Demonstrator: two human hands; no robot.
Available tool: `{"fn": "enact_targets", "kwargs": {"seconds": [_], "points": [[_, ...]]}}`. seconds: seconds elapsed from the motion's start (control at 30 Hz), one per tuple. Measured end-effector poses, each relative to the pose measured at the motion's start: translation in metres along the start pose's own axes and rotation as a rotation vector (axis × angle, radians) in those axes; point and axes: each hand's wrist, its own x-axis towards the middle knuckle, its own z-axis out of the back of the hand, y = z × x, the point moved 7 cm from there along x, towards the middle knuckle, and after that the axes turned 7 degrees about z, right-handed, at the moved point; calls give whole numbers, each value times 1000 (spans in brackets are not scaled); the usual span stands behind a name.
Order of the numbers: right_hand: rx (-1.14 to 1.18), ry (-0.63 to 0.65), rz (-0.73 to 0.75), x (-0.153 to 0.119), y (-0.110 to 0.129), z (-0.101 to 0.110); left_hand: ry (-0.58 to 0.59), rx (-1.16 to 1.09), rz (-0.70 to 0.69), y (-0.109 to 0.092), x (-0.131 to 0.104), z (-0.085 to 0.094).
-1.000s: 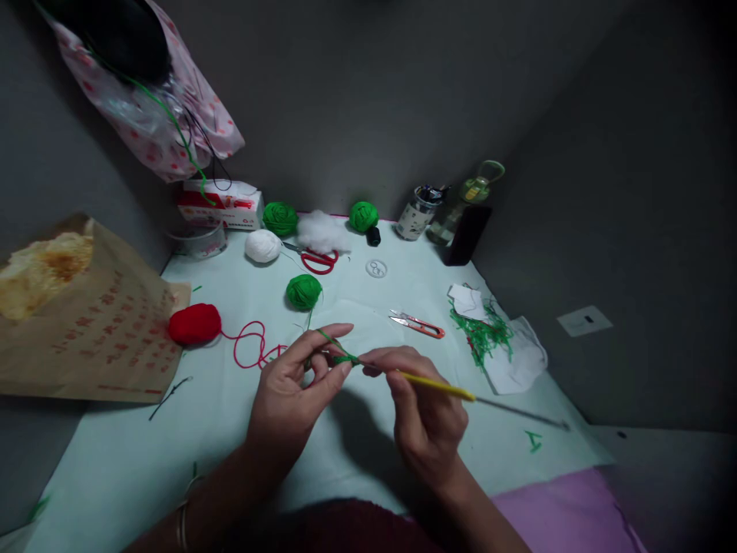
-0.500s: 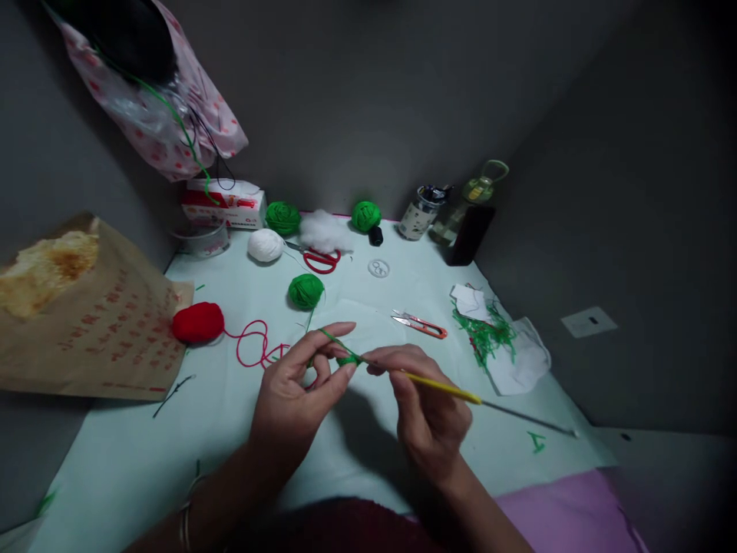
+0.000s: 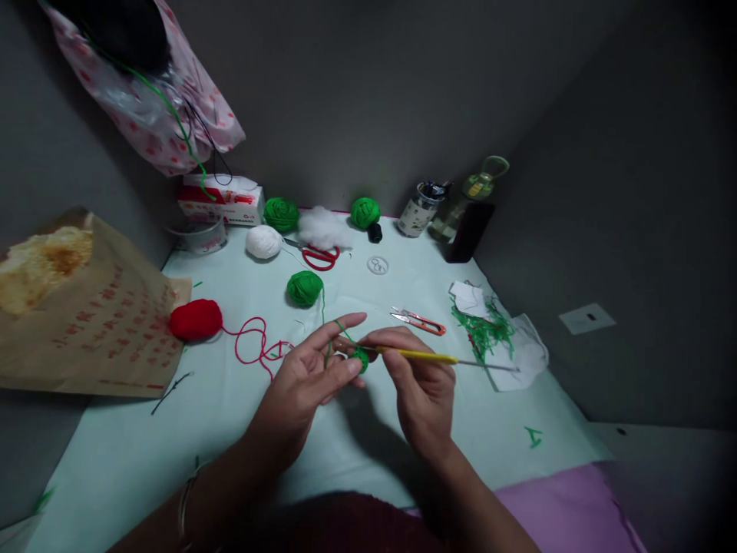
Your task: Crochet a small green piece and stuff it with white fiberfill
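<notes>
A small green crocheted piece (image 3: 360, 359) is pinched between the thumb and fingers of my left hand (image 3: 308, 376). Green yarn passes over that hand's raised index finger and runs back to a green yarn ball (image 3: 305, 288). My right hand (image 3: 423, 384) grips a crochet hook (image 3: 426, 356) by its yellow handle. The hook's tip meets the green piece, and its metal far end points right. Whether the tip is inside a loop is too small to tell.
Red yarn (image 3: 196, 320) trails loosely left of my hands, beside a paper bag (image 3: 115, 315). Orange snips (image 3: 419, 321) lie ahead, green scraps (image 3: 484, 322) to the right. Red-handled scissors (image 3: 321, 257), white stuffing (image 3: 323, 228), a pen holder (image 3: 419, 211) and a bottle (image 3: 454, 219) are at the back.
The hook has swung from a downward slant to nearly level. The green piece has turned to show more of its round face, and my left index finger is raised slightly higher.
</notes>
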Motion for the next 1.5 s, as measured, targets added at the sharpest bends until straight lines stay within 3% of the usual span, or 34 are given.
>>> {"fn": "enact_targets", "kwargs": {"seconds": [0.13,0.23,0.33,0.43,0.6,0.83,0.93,1.03,1.2,1.27,1.33,1.43,1.5], "points": [[-242,39,190,-8,11,-5,-86,34,-60,2,1,6],[-420,105,330,-13,17,-8,-43,-70,4,6,4,5],[-222,3,191,-7,6,5,31,-215,142,10,6,2],[103,-122,-51,-3,-12,13,13,-224,113,5,6,4],[139,-15,-153,-2,-22,1,15,-3,28,7,5,5],[328,-57,-256,-1,-29,3,-42,112,-46,-1,4,12],[262,-39,-199,0,-19,5,-74,164,-70,-5,3,13],[10,20,-63,-1,-4,6,-153,307,-112,-9,0,13],[-472,213,423,-12,25,-13,-298,446,-256,-13,-6,12],[-612,222,541,-17,28,-17,-222,304,-206,-6,-3,10],[-627,201,542,-18,26,-16,-64,88,-45,6,4,5],[-363,72,341,-10,16,0,58,-146,138,14,9,3],[-102,-35,165,-5,4,10,38,-186,128,10,9,7]]}}
